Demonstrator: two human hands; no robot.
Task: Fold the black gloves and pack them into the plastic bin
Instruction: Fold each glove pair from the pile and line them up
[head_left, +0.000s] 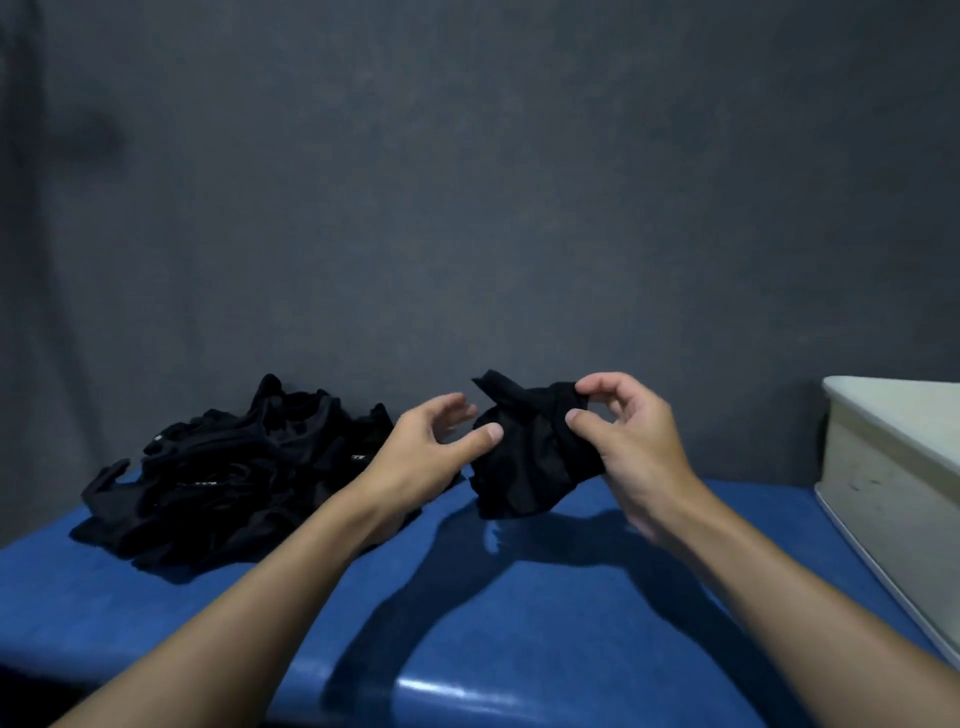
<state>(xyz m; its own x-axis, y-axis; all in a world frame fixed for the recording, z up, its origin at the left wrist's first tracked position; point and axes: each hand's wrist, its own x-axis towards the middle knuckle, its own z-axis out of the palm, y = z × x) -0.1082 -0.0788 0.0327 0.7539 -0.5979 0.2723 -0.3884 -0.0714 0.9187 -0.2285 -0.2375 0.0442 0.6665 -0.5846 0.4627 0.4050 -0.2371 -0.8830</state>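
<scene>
**One glove up, ready to fold**

The job looks to be at the folding step. The right hand (634, 447), in the middle right of the frame, pinches one soft, crumpled black cloth glove (524, 457) between its thumb and first fingers. The glove hangs down and to the left of that pinch, up off the smooth blue table (519, 597).

The left hand (431, 447) is just left of the glove, with loose, spread fingers, and holds nothing. Its thumb tip is right by the glove's edge; I cannot tell if it touches.

I think the next move needs the left hand to take the other side, so both hands can pull the glove flat and fold it. The cloth is floppy, so it may bunch up.

A big messy pile of black gloves (234, 467) waits at the middle left. The off-white plastic bin (883, 483) sits at the right edge, well apart from the held glove. Its inside cannot be seen.
</scene>
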